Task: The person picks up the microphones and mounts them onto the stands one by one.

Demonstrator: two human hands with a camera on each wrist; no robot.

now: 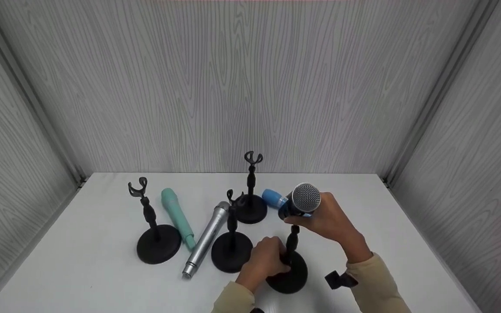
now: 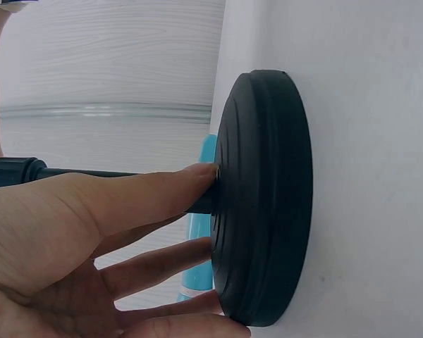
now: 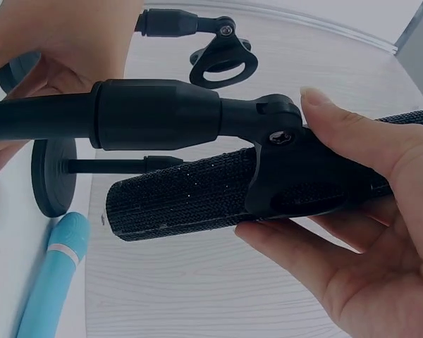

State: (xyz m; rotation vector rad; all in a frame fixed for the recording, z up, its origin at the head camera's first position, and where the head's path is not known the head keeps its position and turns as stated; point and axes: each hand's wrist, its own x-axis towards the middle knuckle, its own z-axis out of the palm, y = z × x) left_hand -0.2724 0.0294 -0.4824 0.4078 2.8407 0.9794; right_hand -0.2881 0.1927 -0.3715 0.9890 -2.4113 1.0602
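Note:
In the head view my right hand (image 1: 329, 219) grips a black microphone (image 3: 180, 197) with a silver mesh head (image 1: 306, 198). Its dark, textured body lies in the cradle-shaped clip (image 3: 303, 172) on top of a black microphone stand (image 1: 293, 278). In the right wrist view, thumb and fingers hold microphone and clip from both sides. Down at the same stand's round base (image 2: 264, 197), my left hand (image 1: 266, 257) holds it: the thumb lies along the foot of the pole and the other fingers reach to the base. The stand is upright on the white table.
Three more black stands, at left (image 1: 159, 244), middle (image 1: 232, 253) and back (image 1: 251, 211), carry bare clips. A teal microphone (image 1: 177, 216) and a silver one (image 1: 207, 240) lie between them. Behind my right hand lies a blue microphone (image 1: 273, 198). Grey wood-grain walls (image 1: 242, 87) enclose the table.

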